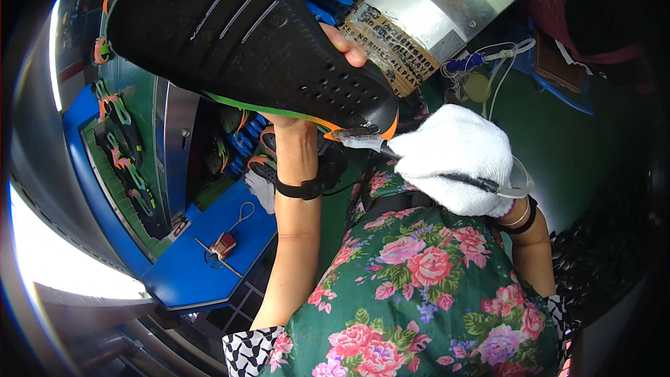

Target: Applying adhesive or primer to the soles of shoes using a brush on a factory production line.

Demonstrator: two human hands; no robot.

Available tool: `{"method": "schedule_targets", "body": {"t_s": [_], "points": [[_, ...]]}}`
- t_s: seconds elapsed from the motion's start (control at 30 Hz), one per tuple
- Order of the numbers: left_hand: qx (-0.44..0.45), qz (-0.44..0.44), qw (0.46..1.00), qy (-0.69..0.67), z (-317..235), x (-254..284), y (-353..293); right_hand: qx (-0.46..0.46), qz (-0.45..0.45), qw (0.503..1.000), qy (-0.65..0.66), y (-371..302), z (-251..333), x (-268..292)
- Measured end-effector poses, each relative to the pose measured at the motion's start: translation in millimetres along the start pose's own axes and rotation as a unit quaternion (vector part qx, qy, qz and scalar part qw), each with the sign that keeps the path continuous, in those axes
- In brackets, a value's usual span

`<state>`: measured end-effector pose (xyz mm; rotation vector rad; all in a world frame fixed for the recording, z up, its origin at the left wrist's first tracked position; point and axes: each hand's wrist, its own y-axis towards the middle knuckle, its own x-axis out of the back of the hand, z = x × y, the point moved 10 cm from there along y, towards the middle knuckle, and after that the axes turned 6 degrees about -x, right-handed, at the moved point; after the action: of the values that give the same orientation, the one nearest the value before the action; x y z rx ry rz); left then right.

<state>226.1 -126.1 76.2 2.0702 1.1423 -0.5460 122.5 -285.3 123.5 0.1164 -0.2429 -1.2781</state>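
A large black shoe sole [237, 35], underside up, fills the upper part of the head view. It has three pale slots at the broad end, small holes near the narrow end, and a green and orange edge. My bare left hand [349, 47] is closed round the sole from behind, with fingertips over the far edge; most of it is hidden. My right hand [457, 157], in a white knit glove, is closed on a pen-like brush [366, 142] with a tube behind it. The brush tip touches the sole's narrow end by the orange edge.
Left, a blue table [202, 276] carries a small red object [223, 246] with sticks. Beyond it, several strappy shoe parts [122, 157] lie on a green conveyor. A metal cylinder [447, 0] with cardboard [391, 49] stands ahead, beside hanging tubing [495, 56]. A white glove [261, 190] lies by the table.
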Motion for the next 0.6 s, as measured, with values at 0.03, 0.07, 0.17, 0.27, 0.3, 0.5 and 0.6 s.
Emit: {"method": "schedule_targets", "body": {"t_s": [0.03, 0.07, 0.17, 0.27, 0.3, 0.5, 0.6], "points": [[0.005, -0.011, 1.000, -0.021, 3, -1, 2, 0.018, -0.009, 1.000, -0.014, 1, 7, 1], [0.010, -0.021, 0.999, -0.042, 6, -1, 3, 0.036, -0.019, 0.999, -0.029, 1, 14, 3], [0.008, -0.020, 0.999, -0.031, 4, -2, -1, 0.044, -0.007, 0.999, -0.025, 3, 17, 2], [0.040, -0.028, 0.999, -0.009, 5, -6, -1, 0.029, -0.007, 0.999, -0.015, 2, 13, 8], [0.040, -0.028, 0.999, -0.009, 4, -7, -2, 0.015, -0.005, 1.000, -0.013, 2, 10, 9], [0.042, -0.040, 0.998, -0.009, 5, -7, -3, -0.005, -0.060, 0.997, -0.050, 0, 0, 11], [0.051, -0.047, 0.997, -0.017, 7, -9, -3, -0.008, -0.053, 0.998, -0.042, 1, -3, 8]]}}
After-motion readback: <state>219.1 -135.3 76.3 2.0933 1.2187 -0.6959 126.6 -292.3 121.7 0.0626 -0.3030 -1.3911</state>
